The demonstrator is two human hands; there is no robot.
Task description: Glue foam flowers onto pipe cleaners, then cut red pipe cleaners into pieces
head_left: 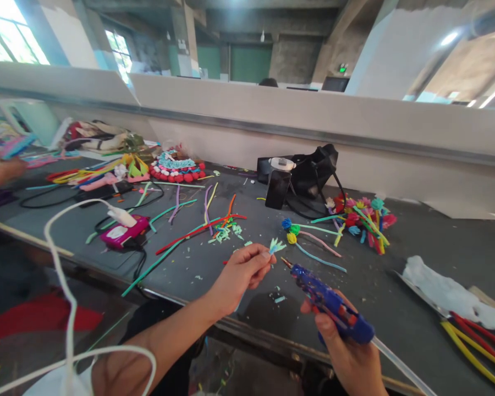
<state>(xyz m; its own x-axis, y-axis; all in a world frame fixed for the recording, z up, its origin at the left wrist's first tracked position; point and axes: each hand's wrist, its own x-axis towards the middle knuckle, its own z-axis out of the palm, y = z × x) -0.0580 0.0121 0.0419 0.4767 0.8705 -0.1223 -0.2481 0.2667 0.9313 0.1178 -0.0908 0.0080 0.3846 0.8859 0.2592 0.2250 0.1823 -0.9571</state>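
Observation:
Between the fingertips of my left hand [249, 267] is a small pale green and blue pipe-cleaner flower [276, 246], its tips fanned out. My right hand [346, 341] is wrapped round a blue hot glue gun [330, 300], with a clear glue stick [402, 366] trailing from its back. The gun's nozzle points up and left, a short gap from the flower. Just beyond, pipe-cleaner flowers with blue, green and yellow heads [291, 237] lie on the table. Green clippings [226, 232] are scattered behind my left hand.
A bunch of colourful pipe-cleaner flowers [369, 220] lies at the right, behind a white-wrapped bundle [445, 291]. A phone [278, 188] leans by a black bag [317, 170]. A magenta power adapter [126, 231] with a white cable sits left. Another person's hand [2, 170] is at far left.

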